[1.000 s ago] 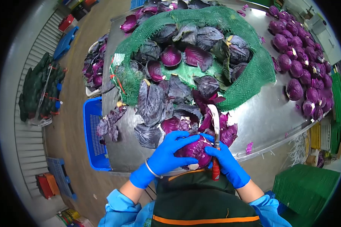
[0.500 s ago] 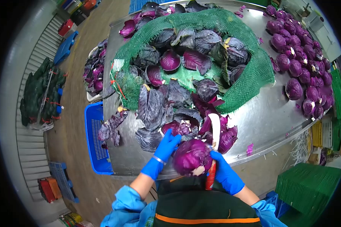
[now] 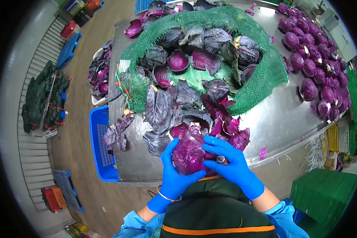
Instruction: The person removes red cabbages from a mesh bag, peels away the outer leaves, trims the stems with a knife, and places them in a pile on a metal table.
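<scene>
At the metal table (image 3: 273, 127)'s near edge, I see 1 purple cabbage (image 3: 188, 155) gripped between the gloved left hand (image 3: 176, 174) and right hand (image 3: 234, 166), the latter also clutching a handle (image 3: 222, 160), with loose leaves (image 3: 161, 112) just beyond.

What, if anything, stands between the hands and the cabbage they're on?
Nothing visible except the blue gloves: the left hand and right hand both rest against the cabbage. A handle shows in the right hand, yet that hand's fingertips reach the cabbage.
</scene>
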`<act>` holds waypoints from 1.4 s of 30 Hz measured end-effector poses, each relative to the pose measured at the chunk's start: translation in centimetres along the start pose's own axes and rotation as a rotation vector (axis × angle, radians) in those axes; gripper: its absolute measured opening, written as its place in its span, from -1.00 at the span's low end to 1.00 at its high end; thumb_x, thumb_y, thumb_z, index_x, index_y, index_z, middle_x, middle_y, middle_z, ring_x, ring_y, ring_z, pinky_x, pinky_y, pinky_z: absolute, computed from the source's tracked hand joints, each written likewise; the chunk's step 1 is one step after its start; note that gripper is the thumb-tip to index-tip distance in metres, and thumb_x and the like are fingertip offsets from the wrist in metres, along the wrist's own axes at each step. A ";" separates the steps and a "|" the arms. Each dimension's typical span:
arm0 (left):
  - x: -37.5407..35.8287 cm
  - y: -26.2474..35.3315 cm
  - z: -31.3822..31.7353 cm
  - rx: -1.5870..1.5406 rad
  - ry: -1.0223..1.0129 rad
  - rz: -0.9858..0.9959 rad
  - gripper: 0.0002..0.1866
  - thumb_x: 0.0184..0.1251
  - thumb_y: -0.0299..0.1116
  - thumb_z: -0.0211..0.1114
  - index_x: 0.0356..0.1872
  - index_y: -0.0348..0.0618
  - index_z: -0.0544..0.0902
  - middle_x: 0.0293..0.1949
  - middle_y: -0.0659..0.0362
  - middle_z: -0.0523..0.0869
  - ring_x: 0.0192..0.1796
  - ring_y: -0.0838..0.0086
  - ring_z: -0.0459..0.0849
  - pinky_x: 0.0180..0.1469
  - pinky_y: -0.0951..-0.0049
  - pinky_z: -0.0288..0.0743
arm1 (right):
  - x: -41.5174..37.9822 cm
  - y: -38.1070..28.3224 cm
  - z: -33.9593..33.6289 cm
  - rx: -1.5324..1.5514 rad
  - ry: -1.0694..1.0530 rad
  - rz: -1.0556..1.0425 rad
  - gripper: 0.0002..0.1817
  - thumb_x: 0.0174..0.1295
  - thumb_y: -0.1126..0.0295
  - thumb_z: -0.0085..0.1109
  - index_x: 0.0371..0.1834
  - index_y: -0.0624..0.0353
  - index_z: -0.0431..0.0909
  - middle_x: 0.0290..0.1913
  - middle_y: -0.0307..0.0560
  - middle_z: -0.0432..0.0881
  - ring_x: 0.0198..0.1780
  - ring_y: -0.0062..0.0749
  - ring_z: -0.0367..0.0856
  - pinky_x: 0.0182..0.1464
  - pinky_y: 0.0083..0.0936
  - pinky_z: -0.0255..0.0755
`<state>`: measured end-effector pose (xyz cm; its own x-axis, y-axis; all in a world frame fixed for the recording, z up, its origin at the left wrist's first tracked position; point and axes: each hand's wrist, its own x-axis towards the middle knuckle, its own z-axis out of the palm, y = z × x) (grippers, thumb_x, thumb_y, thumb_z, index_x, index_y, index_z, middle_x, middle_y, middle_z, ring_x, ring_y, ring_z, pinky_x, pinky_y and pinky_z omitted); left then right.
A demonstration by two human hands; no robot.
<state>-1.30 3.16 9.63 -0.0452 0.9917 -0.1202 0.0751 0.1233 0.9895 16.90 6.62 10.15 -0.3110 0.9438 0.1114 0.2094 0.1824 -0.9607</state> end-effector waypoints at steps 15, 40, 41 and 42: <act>-0.3 -0.4 -1.1 -0.059 -0.132 0.021 0.11 -0.31 -0.28 0.62 0.33 -0.22 0.08 0.27 0.03 0.20 0.32 0.24 0.24 0.36 0.23 0.14 | 1.1 2.9 -2.4 0.751 0.405 0.748 -0.56 0.11 0.29 0.25 0.03 0.24 0.44 -0.10 -0.03 0.52 -0.15 -0.42 0.56 -0.21 -0.47 0.49; -0.2 1.5 -0.4 -0.741 0.137 -0.402 -0.27 0.08 -0.44 0.32 0.30 -0.17 0.19 0.17 0.07 0.40 0.22 0.28 0.40 0.27 0.26 0.29 | -0.6 7.5 -1.3 0.032 0.436 0.320 -0.64 0.04 0.40 0.32 -0.06 0.17 0.51 -0.10 -0.10 0.53 -0.10 -0.37 0.57 -0.10 -0.48 0.51; -0.3 0.9 -0.2 -0.669 0.172 -0.388 -0.27 0.09 -0.42 0.31 0.31 -0.17 0.18 0.20 0.04 0.38 0.23 0.24 0.40 0.27 0.21 0.32 | 0.1 2.6 -0.7 -0.081 0.303 0.173 -0.57 0.01 0.39 0.34 -0.02 0.15 0.49 -0.03 -0.07 0.48 0.00 -0.34 0.53 -0.04 -0.47 0.49; 0.0 0.7 0.0 -0.596 0.197 -0.366 -0.27 0.11 -0.40 0.30 0.31 -0.17 0.17 0.23 0.01 0.36 0.24 0.20 0.41 0.28 0.16 0.34 | 0.6 -0.3 -0.4 -0.195 0.178 0.020 -0.51 -0.02 0.38 0.36 0.03 0.13 0.46 0.05 -0.03 0.43 0.10 -0.30 0.48 0.03 -0.46 0.46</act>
<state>-1.25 3.23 10.37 -0.1458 0.8588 -0.4910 -0.5324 0.3502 0.7707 16.98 7.27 10.61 -0.1406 0.9782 0.1527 0.3943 0.1968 -0.8977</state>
